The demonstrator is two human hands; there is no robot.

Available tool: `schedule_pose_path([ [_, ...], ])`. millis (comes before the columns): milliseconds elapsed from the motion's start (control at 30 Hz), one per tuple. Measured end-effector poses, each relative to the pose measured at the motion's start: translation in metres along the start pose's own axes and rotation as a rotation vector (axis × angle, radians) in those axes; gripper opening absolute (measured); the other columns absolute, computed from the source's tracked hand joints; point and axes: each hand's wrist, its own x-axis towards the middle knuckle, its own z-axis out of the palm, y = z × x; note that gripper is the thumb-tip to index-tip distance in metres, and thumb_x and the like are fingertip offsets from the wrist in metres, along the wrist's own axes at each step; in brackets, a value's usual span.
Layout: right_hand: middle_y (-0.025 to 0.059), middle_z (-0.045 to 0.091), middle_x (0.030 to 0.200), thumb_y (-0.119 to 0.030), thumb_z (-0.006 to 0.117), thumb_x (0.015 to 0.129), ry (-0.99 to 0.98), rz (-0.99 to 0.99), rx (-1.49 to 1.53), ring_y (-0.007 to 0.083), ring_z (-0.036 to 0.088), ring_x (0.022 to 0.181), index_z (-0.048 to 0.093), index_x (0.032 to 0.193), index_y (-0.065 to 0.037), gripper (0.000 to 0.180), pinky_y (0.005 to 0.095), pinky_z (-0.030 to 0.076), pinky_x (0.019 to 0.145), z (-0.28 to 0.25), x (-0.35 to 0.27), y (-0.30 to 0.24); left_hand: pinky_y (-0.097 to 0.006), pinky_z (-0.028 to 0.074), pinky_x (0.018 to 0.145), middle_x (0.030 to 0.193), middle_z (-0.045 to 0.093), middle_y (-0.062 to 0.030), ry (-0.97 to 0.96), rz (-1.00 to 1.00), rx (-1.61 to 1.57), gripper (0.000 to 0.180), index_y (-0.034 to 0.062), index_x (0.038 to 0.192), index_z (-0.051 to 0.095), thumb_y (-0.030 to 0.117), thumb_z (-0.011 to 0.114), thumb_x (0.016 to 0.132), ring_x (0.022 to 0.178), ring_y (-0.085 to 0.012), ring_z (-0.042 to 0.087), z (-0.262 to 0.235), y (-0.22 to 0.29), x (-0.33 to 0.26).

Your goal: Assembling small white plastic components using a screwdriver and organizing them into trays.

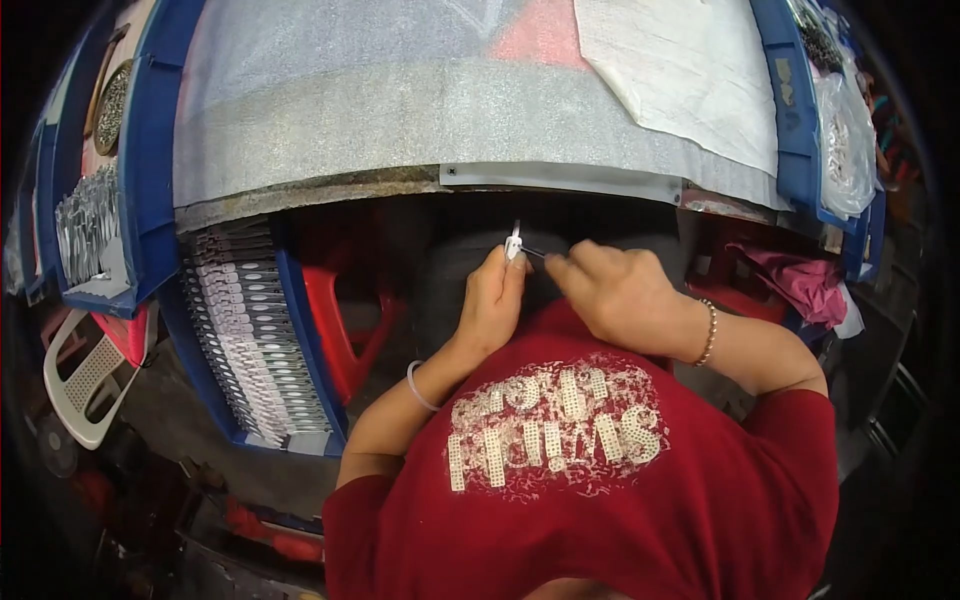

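The left hand [492, 300] pinches a small white clip [513, 243] upright between its fingertips, the grip closed on it. The right hand [615, 290] meets it from the right, fingers closed on a thin dark tool [533, 252] whose tip touches the clip. Both hands work over the person's lap, just below the counter [300, 196] edge, with dark open room between that edge and the grip.

Above the grip, grey foam sheet [400, 110] covers the counter, with a white paper sheet [680, 70] up and to the right. A clear bag [845, 150] of small parts hangs at the far right, a pink cloth [795, 278] beneath it.

Left of the grip and lower stands a blue bin [305, 330] packed with rows of grey-white flat parts [250, 330]. Further left, a second blue tray [150, 150] holds silvery metal pieces [88, 225]. A red stool [335, 320] sits between the bin and the hands.
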Motion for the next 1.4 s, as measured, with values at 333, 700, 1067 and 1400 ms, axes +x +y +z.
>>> schedule_pose_path([
  [333, 0.0111, 0.058, 0.072, -0.012, 0.061, 0.076, -0.116, -0.205, -0.275, 0.0229, 0.059, 0.053, 0.065, 0.109, 0.001, 0.035, 0.0332, 0.047, 0.045, -0.004, 0.015, 0.006, -0.037, 0.042, 0.052, 0.064, 0.055, -0.0146, -0.019, 0.014, 0.022, 0.021, -0.002, 0.086, 0.052, 0.013, 0.045, 0.098, 0.055, -0.0254, 0.056, -0.002, -0.003, 0.004],
  [700, 0.0125, 0.06, 0.069, -0.013, 0.058, 0.078, -0.247, -0.211, -0.322, 0.0206, 0.062, 0.055, 0.065, 0.113, 0.001, 0.039, 0.0327, 0.048, 0.043, -0.003, 0.025, 0.006, -0.047, 0.042, 0.052, 0.067, 0.056, -0.0259, 0.026, 0.209, 0.203, 0.014, -0.0032, 0.087, 0.047, 0.008, 0.047, 0.095, 0.066, -0.0444, 0.06, -0.003, -0.011, 0.011],
  [1067, 0.0119, 0.065, 0.073, -0.011, 0.063, 0.08, -0.225, 0.116, 0.098, 0.0262, 0.063, 0.058, 0.067, 0.114, -0.009, 0.035, 0.0372, 0.05, 0.053, 0.006, 0.031, 0.018, -0.045, 0.044, 0.053, 0.069, 0.058, -0.0252, 0.035, 0.203, 0.182, 0.015, -0.004, 0.086, 0.047, 0.008, 0.046, 0.095, 0.066, -0.0443, 0.061, -0.007, -0.007, 0.01],
  [1400, 0.0173, 0.069, 0.084, -0.007, 0.067, 0.082, -0.189, 0.595, 0.87, 0.025, 0.067, 0.073, 0.066, 0.109, 0.003, 0.028, 0.0335, 0.051, 0.067, 0.004, 0.019, 0.015, -0.043, 0.044, 0.055, 0.068, 0.057, -0.0235, 0.043, 0.245, 0.167, 0.015, -0.0027, 0.087, 0.049, 0.009, 0.047, 0.095, 0.065, -0.0421, 0.06, -0.002, -0.004, 0.006],
])
